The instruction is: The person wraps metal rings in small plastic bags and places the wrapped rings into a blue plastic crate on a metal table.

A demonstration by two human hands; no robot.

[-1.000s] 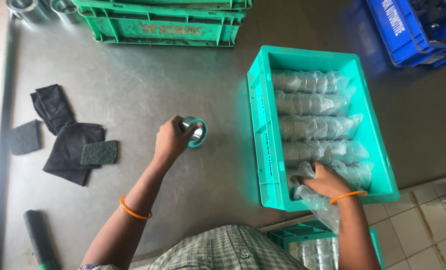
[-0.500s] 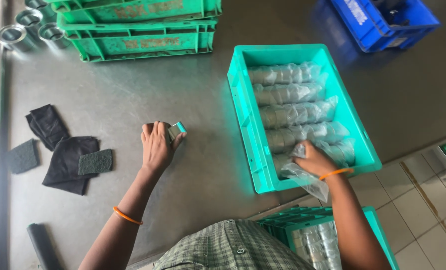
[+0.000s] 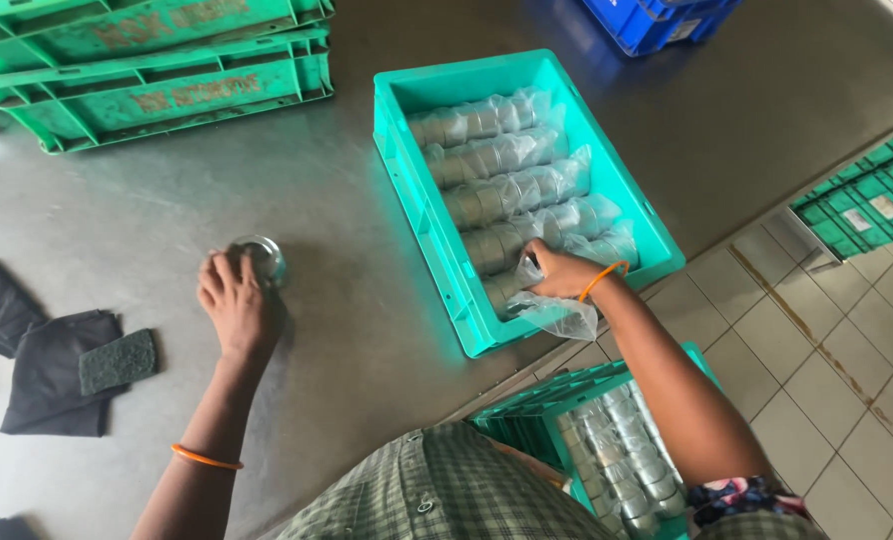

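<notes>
Her left hand [image 3: 235, 308] has its fingers clamped on a metal ring [image 3: 261, 258] on the surface [image 3: 347, 260], while the right hand [image 3: 557, 272] pinches a plastic bag [image 3: 552, 312] in the teal crate [image 3: 422, 210].

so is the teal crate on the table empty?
No, the teal crate holds rows of plastic-wrapped metal rings, and the right hand reaches into it.

My left hand [image 3: 235, 305] rests on a shiny metal ring [image 3: 260, 258] lying on the steel worktop [image 3: 347, 330]. My right hand [image 3: 559, 272] grips a clear plastic bag [image 3: 552, 312] in the teal crate [image 3: 422, 215] of bagged rings. A green scouring pad [image 3: 117, 360] lies on black cloth [image 3: 42, 375] at left.
</notes>
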